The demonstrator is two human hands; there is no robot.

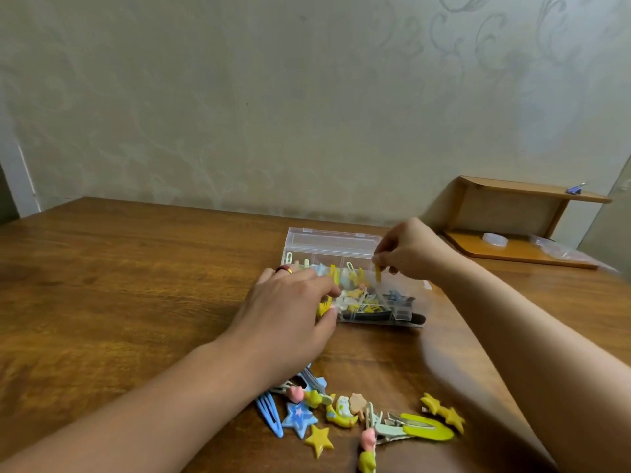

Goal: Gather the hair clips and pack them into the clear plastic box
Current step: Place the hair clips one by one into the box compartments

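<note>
Clips already crowd the clear plastic box (pixel 351 288) mid-table, right hand (pixel 411 250) pinching a yellow clip (pixel 378 273) over it, left hand (pixel 290 312) seemingly holding its edge, loose clips (pixel 358 418) remaining.

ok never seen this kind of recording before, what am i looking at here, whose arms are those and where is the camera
There is no machine here. One wide-angle camera is worn on a person's head and looks forward and down, so the two bare arms reaching in from the bottom are that person's own.

On the wooden table stands a clear plastic box with its lid open, already partly filled with small hair clips. The right hand pinches a yellow clip over the box. The left hand, with a ring on one finger, rests at the box's near left end; its fingertips are in among the clips, and whether it has a grip on one is hard to tell.

Nearer the camera lies a loose pile of clips not yet packed: stars, a blue snap clip, a lime-green one. A small wooden shelf stands at the far right.
</note>
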